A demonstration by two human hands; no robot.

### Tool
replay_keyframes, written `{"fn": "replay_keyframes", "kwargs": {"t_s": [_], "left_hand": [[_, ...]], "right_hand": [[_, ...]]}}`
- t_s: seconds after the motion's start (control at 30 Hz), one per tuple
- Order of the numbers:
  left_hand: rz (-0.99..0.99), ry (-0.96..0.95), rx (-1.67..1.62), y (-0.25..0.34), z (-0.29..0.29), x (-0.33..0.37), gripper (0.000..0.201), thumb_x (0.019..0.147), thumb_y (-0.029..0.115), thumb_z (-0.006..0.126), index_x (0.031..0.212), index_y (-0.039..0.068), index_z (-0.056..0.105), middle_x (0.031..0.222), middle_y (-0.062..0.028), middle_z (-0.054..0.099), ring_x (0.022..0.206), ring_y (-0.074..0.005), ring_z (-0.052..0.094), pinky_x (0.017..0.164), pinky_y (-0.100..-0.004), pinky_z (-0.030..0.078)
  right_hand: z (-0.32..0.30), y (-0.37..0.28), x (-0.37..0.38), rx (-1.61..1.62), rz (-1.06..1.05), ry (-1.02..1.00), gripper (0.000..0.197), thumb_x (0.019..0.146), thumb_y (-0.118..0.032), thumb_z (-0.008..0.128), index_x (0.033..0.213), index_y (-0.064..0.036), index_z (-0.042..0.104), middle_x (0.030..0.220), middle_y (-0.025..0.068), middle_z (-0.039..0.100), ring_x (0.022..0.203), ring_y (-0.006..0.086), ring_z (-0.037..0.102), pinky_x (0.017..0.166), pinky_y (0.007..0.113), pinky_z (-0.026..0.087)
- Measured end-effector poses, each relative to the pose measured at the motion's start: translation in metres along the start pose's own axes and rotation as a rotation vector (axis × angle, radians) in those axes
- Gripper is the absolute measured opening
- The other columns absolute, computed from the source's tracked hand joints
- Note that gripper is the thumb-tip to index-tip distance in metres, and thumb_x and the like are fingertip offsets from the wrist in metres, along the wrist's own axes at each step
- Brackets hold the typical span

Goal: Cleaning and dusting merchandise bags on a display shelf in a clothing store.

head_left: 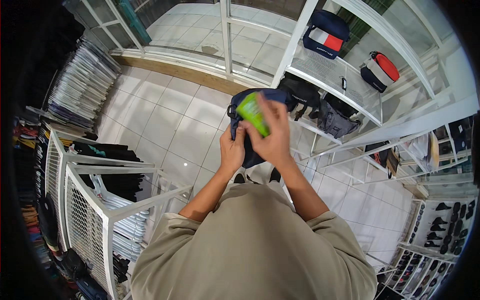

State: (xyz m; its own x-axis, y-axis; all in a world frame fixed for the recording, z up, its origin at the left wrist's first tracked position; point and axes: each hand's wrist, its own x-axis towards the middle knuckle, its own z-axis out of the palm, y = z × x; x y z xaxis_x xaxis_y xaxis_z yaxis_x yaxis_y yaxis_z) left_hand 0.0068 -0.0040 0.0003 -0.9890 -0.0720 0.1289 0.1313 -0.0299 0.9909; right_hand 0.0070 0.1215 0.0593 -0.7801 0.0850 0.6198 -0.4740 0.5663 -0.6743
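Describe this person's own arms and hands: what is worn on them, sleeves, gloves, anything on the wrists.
Both forearms are bare from the elbow down. The loose beige sleeves of a short-sleeved top end near the elbows. The left hand and right hand wear no gloves. No watch, bracelet or ring shows on the sides that face the camera.

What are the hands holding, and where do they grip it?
The left hand grips a navy bag at its lower left edge. The right hand holds a green packet by its lower end, against the bag.
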Motion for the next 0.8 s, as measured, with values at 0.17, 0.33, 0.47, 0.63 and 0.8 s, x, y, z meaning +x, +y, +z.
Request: {"fn": "replay_keyframes", "kwargs": {"t_s": [0.17,0.33,0.47,0.63,0.8], "left_hand": [[-0.226,-0.016,0.111,-0.007,-0.022,-0.001,0.047,0.109,0.042,0.054,0.098,-0.003,0.065,0.078,0.0001,0.056,0.076,-0.0110,0.047,0.068,-0.0320,0.043],[-0.105,-0.067,0.098,0.013,-0.003,0.003,0.046,0.110,0.040,0.051,0.101,-0.002,0.066,0.079,-0.0006,0.057,0.077,-0.0113,0.048,0.070,-0.0319,0.044],[-0.094,-0.082,0.036,0.010,-0.002,0.006,0.047,0.111,0.040,0.050,0.101,-0.003,0.066,0.078,0.0006,0.056,0.075,-0.0105,0.047,0.068,-0.0306,0.043],[-0.205,-0.080,-0.070,-0.017,-0.012,0.014,0.050,0.110,0.045,0.052,0.103,-0.001,0.069,0.087,-0.0005,0.064,0.077,-0.0091,0.052,0.071,-0.0297,0.047],[-0.462,-0.085,-0.449,0.006,-0.014,0.017,0.049,0.108,0.047,0.053,0.119,0.001,0.068,0.106,-0.0043,0.070,0.092,-0.0115,0.061,0.083,-0.0284,0.051]], "right_hand": [[-0.026,0.070,0.010,-0.315,0.155,0.131,0.065,0.081,-0.019,0.085,0.141,-0.0067,0.063,0.114,0.0183,0.060,0.103,0.0354,0.058,0.091,0.044,0.047],[-0.019,0.016,0.005,-0.051,-0.068,-0.008,0.062,0.084,-0.020,0.082,0.142,-0.0084,0.064,0.121,0.0179,0.061,0.108,0.0361,0.057,0.092,0.045,0.046],[-0.014,0.040,0.014,-0.202,0.001,-0.012,0.064,0.084,-0.022,0.081,0.145,-0.0136,0.062,0.121,0.0168,0.061,0.108,0.0370,0.056,0.095,0.043,0.044],[-0.015,0.023,-0.002,-0.101,-0.069,-0.166,0.068,0.078,-0.016,0.085,0.142,-0.0134,0.065,0.124,0.0150,0.062,0.112,0.0339,0.057,0.100,0.041,0.044],[-0.038,0.019,-0.032,-0.106,-0.190,-0.524,0.071,0.073,-0.014,0.086,0.141,-0.0172,0.066,0.124,0.0127,0.063,0.111,0.0331,0.058,0.098,0.042,0.045]]}}
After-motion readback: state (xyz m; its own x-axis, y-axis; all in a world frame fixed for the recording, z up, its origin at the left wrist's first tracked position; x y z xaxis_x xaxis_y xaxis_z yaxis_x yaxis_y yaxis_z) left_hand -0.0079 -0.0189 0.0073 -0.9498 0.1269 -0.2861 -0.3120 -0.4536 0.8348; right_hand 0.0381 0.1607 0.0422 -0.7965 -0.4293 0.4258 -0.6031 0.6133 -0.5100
